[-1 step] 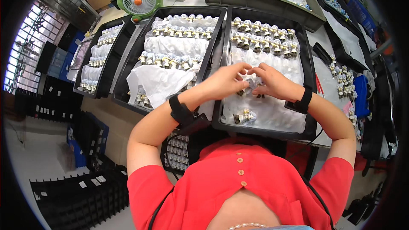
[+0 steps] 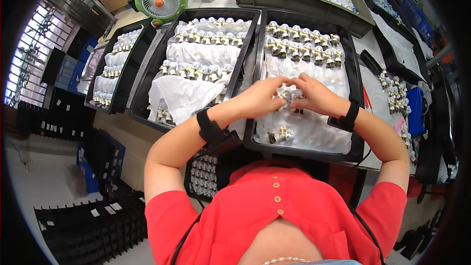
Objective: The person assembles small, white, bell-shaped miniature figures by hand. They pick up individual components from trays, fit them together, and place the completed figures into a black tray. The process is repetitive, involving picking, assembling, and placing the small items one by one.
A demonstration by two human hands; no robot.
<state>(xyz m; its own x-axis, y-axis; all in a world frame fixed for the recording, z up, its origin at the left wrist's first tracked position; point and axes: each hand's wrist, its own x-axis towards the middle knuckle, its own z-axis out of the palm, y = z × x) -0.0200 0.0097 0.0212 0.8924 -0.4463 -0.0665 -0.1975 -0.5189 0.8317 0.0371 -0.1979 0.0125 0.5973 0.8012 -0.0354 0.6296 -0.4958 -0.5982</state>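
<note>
Over the middle of the right black tray (image 2: 259, 68), both hands meet at a small figurine (image 2: 288, 95) with a pale blue-grey head. My left hand (image 2: 265, 97) pinches it from the left, fingertips bent. From the other side, the thumb and fingers of my right hand (image 2: 316, 95) close on the same figurine. Fingers cover much of it. Just under the right fingers, part of another figurine (image 2: 298, 111) shows. Nearer to me, a pair of figurines (image 2: 282, 135) lies on the white padded liner (image 2: 324, 140). Two rows of figurines (image 2: 304, 44) fill the tray's far end.
Left of it stand another black tray (image 2: 142, 103) with figurine rows and a loose white sheet (image 2: 184, 95), and a narrower tray (image 2: 122, 81). A green fan (image 2: 161, 0) and an olive tray (image 2: 294, 2) stand behind. Loose figurines (image 2: 397, 93) and a red tool (image 2: 367, 97) lie right.
My left hand has shifted slightly, its fingers closing nearer to the right hand's around the figurine. The right hand stays almost in place.
</note>
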